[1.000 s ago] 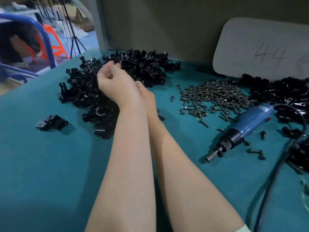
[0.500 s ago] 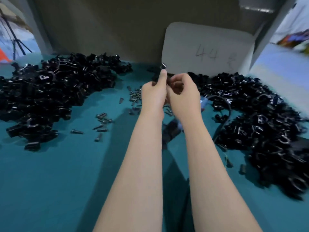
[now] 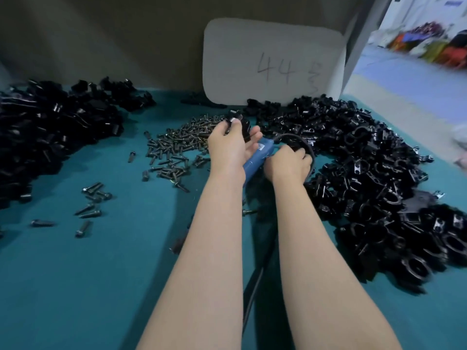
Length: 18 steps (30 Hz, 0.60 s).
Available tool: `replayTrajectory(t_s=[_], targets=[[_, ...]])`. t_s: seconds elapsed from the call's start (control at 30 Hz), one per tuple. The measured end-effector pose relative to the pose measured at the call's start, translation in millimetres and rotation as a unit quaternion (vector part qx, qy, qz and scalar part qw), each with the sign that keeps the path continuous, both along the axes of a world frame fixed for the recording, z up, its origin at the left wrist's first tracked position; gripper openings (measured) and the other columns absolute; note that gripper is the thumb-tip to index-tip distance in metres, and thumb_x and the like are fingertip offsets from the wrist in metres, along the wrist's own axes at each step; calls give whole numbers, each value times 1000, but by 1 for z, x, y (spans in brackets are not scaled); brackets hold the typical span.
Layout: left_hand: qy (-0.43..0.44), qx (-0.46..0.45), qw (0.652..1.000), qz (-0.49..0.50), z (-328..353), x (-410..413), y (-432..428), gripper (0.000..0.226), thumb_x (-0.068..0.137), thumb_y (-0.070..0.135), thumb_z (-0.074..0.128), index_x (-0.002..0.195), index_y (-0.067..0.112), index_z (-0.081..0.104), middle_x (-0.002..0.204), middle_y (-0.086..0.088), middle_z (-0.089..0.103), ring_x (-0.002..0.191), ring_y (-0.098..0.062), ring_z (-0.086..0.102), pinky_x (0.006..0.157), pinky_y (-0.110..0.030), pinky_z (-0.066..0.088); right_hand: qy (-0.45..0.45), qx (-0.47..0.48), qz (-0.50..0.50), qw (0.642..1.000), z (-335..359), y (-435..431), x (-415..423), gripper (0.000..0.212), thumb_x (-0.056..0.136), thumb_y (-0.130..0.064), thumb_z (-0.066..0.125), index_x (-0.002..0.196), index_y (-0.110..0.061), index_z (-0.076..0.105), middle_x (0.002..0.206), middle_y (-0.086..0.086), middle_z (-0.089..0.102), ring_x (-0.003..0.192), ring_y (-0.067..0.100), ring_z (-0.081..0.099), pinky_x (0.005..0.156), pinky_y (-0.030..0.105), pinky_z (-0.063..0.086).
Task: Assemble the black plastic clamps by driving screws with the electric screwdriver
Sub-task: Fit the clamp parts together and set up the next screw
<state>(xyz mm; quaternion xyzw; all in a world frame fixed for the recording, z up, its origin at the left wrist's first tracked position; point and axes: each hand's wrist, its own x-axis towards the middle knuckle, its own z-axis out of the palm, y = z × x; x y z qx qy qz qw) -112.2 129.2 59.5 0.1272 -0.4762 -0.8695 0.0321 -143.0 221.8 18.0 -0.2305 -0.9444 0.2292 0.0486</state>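
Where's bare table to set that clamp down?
Best: the near-left table, bordered by the left clamp pile and loose screws. A smaller patch near-right, below the right clamp pile. Crowded: screw heap ahead, cord down the middle.

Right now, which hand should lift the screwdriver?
Right. The right hand curls round the blue electric screwdriver beside its cable; the left hand is busy pinching a black plastic clamp.

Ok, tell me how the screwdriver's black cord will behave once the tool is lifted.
Probably floppy: the cord loops loosely behind the electric screwdriver. It will likely trail and tug, since it runs on toward the near edge. It may snag the clamp pile beside it.
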Motion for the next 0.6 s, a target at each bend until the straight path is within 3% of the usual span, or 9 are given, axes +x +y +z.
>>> replayTrajectory(t_s=[0.13,0.37,0.5,0.6], targets=[[11,26,1000,-10,-1,0,-3,17,101,7,46,87,12,56,87,-7,62,70,-12,66,67,-21,53,-22,27,-21,999,-6,2,-9,43,97,-21,41,140,-14,43,157,21,10,140,36,16,117,40,12],[9,23,1000,-16,-1,-3,-13,4,94,8,59,93,12,59,79,-1,64,63,-6,61,55,-16,48,4,30,-23,999,-11,-1,-13,44,97,-23,41,140,-29,43,145,17,27,133,34,25,113,38,14],[10,15,1000,-13,0,-3,-16,16,95,4,52,82,11,56,78,-4,59,62,-9,58,55,-17,49,47,10,-44,998,-9,0,-11,48,95,-19,45,141,-13,34,144,22,32,133,36,28,112,38,18],[19,-18,1000,7,-1,-2,-19,17,97,0,48,88,7,61,81,-3,55,69,-12,57,70,-19,55,82,-43,-62,994,3,3,-5,44,97,-21,43,135,-1,35,143,22,37,133,37,31,109,42,27]])
